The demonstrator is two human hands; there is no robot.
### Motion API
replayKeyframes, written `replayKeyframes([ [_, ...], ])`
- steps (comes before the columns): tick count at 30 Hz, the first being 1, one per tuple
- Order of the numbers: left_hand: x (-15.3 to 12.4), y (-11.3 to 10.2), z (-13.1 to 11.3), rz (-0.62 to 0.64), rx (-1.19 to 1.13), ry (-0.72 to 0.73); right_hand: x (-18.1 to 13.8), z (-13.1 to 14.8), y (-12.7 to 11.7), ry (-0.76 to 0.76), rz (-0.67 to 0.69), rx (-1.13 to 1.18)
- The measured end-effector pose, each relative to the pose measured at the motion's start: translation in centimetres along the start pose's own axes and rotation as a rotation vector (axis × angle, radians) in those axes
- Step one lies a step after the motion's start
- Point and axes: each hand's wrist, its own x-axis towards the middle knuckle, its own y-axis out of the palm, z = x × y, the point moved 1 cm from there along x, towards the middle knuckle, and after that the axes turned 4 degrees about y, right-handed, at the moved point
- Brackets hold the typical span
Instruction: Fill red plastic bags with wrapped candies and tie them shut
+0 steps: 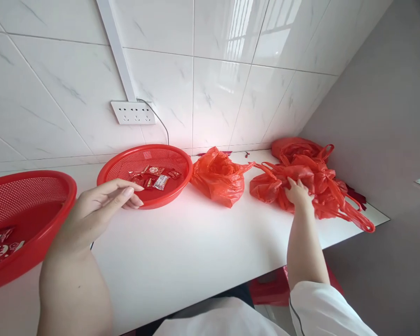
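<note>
My left hand (98,205) hangs in the air in front of the middle red plastic basket (168,201), its fingers loosely bent and nothing visible in them. Several small wrapped packets (161,182) lie inside that basket, mostly red, one whitish. On the right, my right hand (298,192) rests on a heap of red plastic bags (322,186), with fingers spread over the thin film; their tips are partly lost against it. Between the basket and the heap sits another red plastic bag (219,179), bunched up and standing by itself, with no hand on it.
A second red basket (61,212) at the left edge holds red and white packets (0,249). The white table (182,261) meets a tiled wall with a socket strip (133,113) and cable. A grey wall bounds the right; a red stool (269,287) shows under the table.
</note>
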Motion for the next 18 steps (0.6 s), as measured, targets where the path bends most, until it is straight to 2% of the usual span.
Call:
replayKeyframes([
  [3, -0.2, 0.1, 0.3, 0.070, 0.035, -0.037, 0.3, 1.9, 1.9, 0.033, 0.058, -0.009],
  [6, -0.1, -0.1, 0.8, 0.111, 0.076, -0.025, -0.7, 4.8, 1.0, -0.008, 0.020, 0.004],
  [8, 0.0, -0.4, 1.3, 0.113, 0.094, -0.027, -2.4, 7.7, -0.4, -0.209, -0.007, 0.147],
  [9, 0.0, -0.5, 1.4, 0.112, 0.101, -0.033, -3.6, 9.5, -1.1, -0.381, -0.001, 0.298],
  [11, 0.1, -0.4, 1.6, 0.123, 0.110, -0.042, -6.2, 13.2, -2.1, -0.733, 0.102, 0.567],
  [12, 0.2, -0.3, 1.6, 0.133, 0.113, -0.042, -7.3, 14.9, -2.2, -0.827, 0.136, 0.612],
  [13, 0.2, -0.2, 1.6, 0.145, 0.116, -0.039, -8.3, 16.4, -2.0, -0.858, 0.150, 0.576],
  [15, 0.2, 0.2, 1.5, 0.169, 0.119, -0.029, -9.2, 18.8, -0.9, -0.742, 0.137, 0.357],
  [18, -0.1, 0.7, 1.2, 0.211, 0.128, -0.018, -8.9, 20.3, 1.6, -0.476, 0.150, 0.066],
])
